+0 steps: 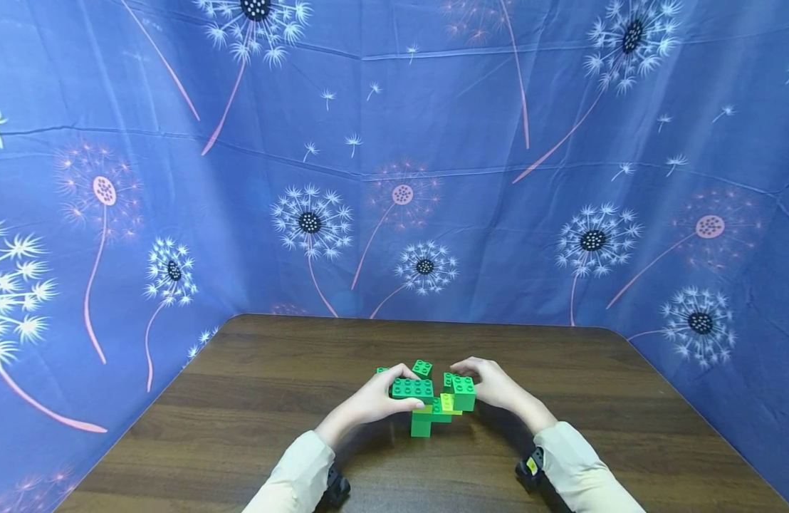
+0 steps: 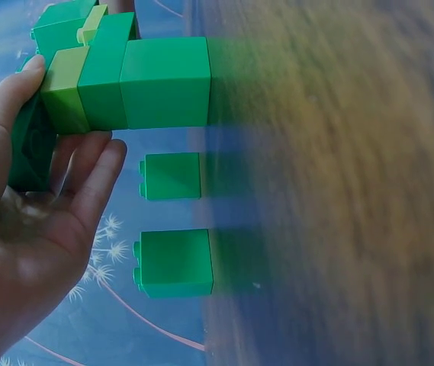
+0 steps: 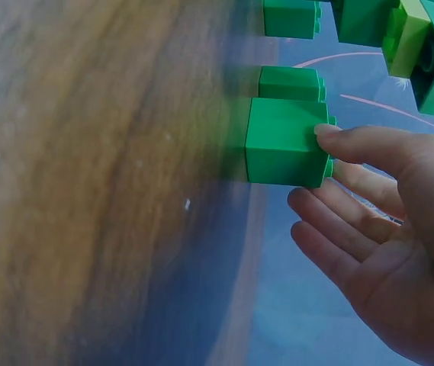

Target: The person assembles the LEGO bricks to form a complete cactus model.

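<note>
A structure of joined toy building bricks (image 1: 421, 428), green with yellow-green pieces, stands on the table. My left hand (image 1: 382, 396) grips its upper left green brick (image 1: 412, 388), the thumb on the near side; in the left wrist view the other fingers curl round the far side. An upper green brick (image 1: 463, 394) juts out at the structure's right. Just behind that part, my right hand (image 1: 493, 385) pinches a loose green brick (image 3: 285, 141) on the table, thumb near its studded top. The head view partly hides this brick and the right fingertips behind the structure.
Another loose green brick (image 1: 422, 368) sits on the table behind the structure. One more green brick (image 1: 382, 370) shows past the left hand. The brown wooden table (image 1: 241, 399) ends at a blue dandelion-print cloth (image 1: 497, 249) along the back and sides.
</note>
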Demonstrator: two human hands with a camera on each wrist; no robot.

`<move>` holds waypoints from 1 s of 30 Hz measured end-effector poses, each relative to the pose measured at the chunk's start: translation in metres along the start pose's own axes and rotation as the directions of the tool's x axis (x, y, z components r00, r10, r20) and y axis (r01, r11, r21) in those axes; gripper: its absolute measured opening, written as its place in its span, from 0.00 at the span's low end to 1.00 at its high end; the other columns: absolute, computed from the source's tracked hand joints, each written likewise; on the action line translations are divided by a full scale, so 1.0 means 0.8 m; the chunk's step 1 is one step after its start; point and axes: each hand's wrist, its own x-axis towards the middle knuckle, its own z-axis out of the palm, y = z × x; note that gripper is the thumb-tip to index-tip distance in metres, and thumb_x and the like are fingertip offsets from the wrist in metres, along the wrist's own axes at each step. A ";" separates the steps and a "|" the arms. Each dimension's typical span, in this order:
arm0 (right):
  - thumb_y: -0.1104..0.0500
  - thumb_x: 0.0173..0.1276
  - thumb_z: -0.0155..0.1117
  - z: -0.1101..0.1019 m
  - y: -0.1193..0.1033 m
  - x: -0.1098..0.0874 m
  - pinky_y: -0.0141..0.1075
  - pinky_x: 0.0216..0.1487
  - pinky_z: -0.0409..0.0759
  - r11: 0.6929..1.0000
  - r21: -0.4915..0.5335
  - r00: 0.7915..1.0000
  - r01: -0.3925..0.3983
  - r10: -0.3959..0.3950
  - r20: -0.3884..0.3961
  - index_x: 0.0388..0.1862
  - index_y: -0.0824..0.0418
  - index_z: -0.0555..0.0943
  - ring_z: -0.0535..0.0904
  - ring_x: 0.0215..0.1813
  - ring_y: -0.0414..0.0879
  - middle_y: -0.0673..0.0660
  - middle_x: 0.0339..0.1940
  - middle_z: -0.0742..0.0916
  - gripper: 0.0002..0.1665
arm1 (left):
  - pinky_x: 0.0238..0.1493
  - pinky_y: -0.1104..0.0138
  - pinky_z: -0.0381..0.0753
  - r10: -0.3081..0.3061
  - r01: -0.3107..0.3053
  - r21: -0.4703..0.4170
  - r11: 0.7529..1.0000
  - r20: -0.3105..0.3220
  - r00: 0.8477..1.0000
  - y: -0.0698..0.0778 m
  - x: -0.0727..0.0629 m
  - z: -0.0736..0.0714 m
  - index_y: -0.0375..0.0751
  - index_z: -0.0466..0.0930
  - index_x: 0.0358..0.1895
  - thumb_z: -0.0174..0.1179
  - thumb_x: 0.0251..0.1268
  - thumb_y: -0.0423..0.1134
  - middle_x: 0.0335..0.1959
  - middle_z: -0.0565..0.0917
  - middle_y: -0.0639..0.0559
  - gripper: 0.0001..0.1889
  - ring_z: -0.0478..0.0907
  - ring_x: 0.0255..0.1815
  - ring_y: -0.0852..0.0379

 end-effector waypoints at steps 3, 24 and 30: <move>0.59 0.58 0.69 0.002 0.000 0.001 0.41 0.45 0.79 1.000 -0.019 1.000 0.000 0.000 0.002 0.52 0.70 0.78 0.81 0.47 0.56 0.62 0.46 0.84 0.25 | 0.40 0.70 0.73 0.002 -0.002 0.012 1.000 -0.008 1.000 0.001 0.001 0.000 0.43 0.73 0.48 0.66 0.57 0.38 0.36 0.81 0.52 0.17 0.74 0.33 0.66; 0.66 0.52 0.70 0.000 0.004 -0.003 0.34 0.36 0.76 0.997 -0.022 0.997 -0.077 0.077 0.019 0.44 0.63 0.81 0.79 0.38 0.43 0.53 0.36 0.86 0.17 | 0.43 0.72 0.74 0.034 -0.034 0.015 0.999 -0.010 0.999 -0.005 -0.001 0.001 0.45 0.72 0.50 0.68 0.55 0.43 0.42 0.80 0.52 0.21 0.75 0.39 0.64; 0.67 0.52 0.69 -0.007 0.004 -0.005 0.32 0.37 0.78 0.998 0.011 0.998 -0.065 0.065 0.027 0.47 0.66 0.80 0.81 0.40 0.47 0.57 0.40 0.85 0.21 | 0.47 0.70 0.74 0.034 -0.033 0.056 0.998 -0.023 0.999 -0.006 -0.004 -0.002 0.46 0.71 0.54 0.69 0.53 0.46 0.49 0.78 0.52 0.26 0.75 0.47 0.61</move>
